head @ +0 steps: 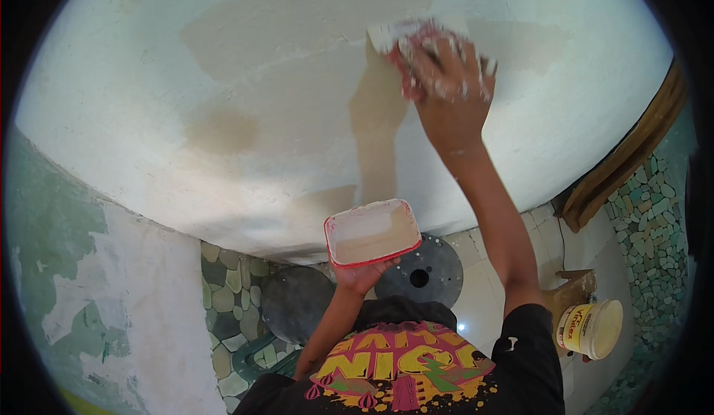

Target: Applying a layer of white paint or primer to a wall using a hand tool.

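My right hand [449, 75] is raised at the upper right, its fingers spotted with white paint. It grips a red and white paint-covered applicator [390, 34], a sponge or cloth, held against the pale wall [268, 97]; blur hides its exact kind. Darker, damp-looking patches mark the wall to either side, and the arm casts a shadow below. Lower down, my left hand [360, 276] supports from beneath a shallow rectangular plastic container [371, 231] with a red rim. Its inside is coated whitish; how much paint it holds I cannot tell.
Two dark round objects [298, 303] [440, 273] stand below the container. A Vinilex paint tub [591, 328] rests on a small wooden stool [580, 284] at right. A curved wooden piece [625, 164] borders the wall there. Pebble-patterned flooring [647, 214] and a peeling green wall [61, 231] flank the space.
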A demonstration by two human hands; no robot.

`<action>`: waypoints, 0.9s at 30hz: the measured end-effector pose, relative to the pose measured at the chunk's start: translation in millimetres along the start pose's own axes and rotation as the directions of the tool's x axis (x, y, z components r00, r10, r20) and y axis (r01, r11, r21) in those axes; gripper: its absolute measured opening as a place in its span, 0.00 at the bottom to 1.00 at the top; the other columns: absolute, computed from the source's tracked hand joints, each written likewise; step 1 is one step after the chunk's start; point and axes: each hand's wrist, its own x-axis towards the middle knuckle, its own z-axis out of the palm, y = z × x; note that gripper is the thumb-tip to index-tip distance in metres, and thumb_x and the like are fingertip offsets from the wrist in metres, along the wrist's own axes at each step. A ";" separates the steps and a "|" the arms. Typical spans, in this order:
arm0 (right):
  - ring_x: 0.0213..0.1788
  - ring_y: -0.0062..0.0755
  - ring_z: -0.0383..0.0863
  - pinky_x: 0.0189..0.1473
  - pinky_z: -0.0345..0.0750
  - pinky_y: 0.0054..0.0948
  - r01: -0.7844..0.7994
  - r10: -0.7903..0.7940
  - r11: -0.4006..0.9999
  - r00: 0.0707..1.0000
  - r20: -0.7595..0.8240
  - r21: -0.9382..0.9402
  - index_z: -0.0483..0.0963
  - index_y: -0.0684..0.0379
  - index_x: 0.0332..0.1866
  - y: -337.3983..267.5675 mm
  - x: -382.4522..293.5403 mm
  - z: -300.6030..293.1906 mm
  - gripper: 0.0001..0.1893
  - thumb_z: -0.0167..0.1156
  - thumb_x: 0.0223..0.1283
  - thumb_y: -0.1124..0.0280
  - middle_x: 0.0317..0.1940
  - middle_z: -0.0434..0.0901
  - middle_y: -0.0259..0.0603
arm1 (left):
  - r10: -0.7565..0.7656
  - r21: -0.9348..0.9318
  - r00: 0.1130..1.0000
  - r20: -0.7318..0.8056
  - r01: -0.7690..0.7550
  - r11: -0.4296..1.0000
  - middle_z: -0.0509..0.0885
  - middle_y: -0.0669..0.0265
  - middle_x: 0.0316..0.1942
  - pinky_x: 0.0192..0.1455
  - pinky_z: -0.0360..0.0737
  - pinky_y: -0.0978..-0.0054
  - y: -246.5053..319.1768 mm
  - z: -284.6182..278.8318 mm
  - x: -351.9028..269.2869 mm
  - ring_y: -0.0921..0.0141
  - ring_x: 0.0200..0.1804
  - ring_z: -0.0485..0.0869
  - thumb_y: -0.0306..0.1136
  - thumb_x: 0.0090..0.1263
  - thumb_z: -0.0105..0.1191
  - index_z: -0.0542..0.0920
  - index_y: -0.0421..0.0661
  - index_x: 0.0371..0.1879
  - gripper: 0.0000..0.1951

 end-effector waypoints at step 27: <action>0.56 0.38 0.81 0.55 0.71 0.52 -0.071 0.070 0.997 0.994 -0.082 -0.008 0.90 0.38 0.51 29.7 11.7 -24.6 0.22 0.79 0.46 0.63 0.53 0.85 0.28 | 0.033 0.008 0.996 -0.084 -0.033 0.999 0.62 0.53 0.86 0.63 0.82 0.27 -7.6 5.0 3.7 0.36 0.79 0.70 0.73 0.78 0.42 0.62 0.61 0.86 0.43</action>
